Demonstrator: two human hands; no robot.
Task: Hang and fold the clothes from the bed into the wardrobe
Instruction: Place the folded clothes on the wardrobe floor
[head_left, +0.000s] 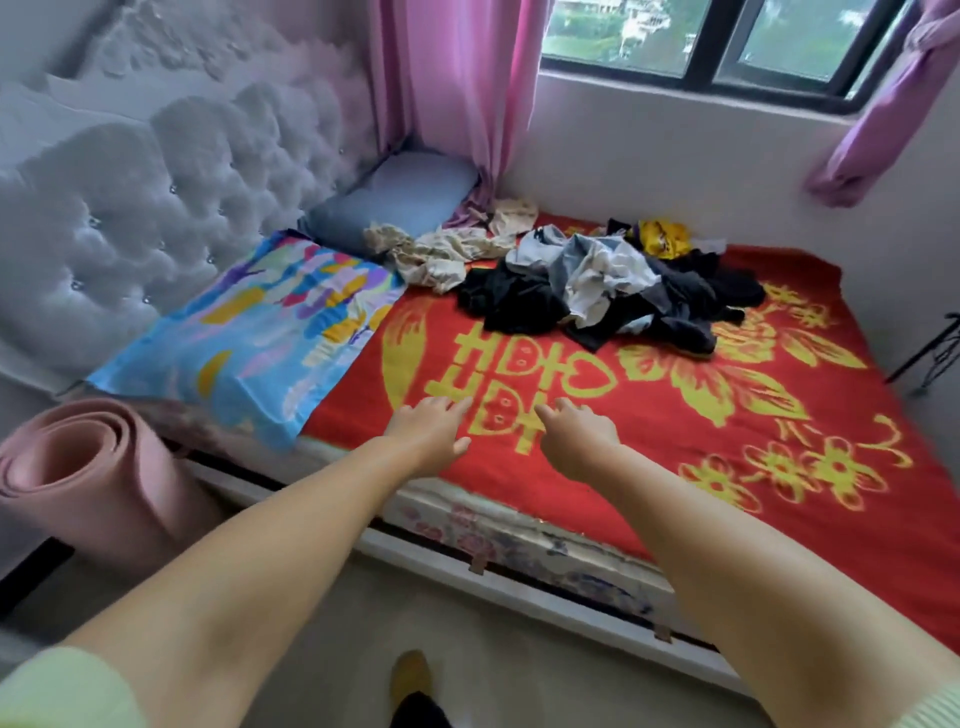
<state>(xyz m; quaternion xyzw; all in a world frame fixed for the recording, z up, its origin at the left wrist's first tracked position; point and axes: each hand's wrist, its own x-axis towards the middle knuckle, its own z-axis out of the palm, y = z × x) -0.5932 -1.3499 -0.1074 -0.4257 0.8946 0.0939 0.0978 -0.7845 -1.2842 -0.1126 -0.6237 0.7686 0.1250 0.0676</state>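
Note:
A heap of crumpled clothes (602, 288), black, grey and white, lies at the far side of the bed on a red blanket (701, 415) with yellow patterns. Beige garments (447, 249) lie to its left and a yellow piece (662, 239) sits at its back. Both my arms stretch out over the bed's near edge. My left hand (428, 428) and my right hand (576, 434) hover above the blanket with fingers extended, holding nothing, well short of the heap. No wardrobe is in view.
A colourful pillow (249, 338) and a grey pillow (400, 197) lie by the tufted headboard (156, 208). A rolled pink mat (88, 478) stands at the bed's left corner. Pink curtains (452, 78) frame the window. My foot (410, 675) is on the floor.

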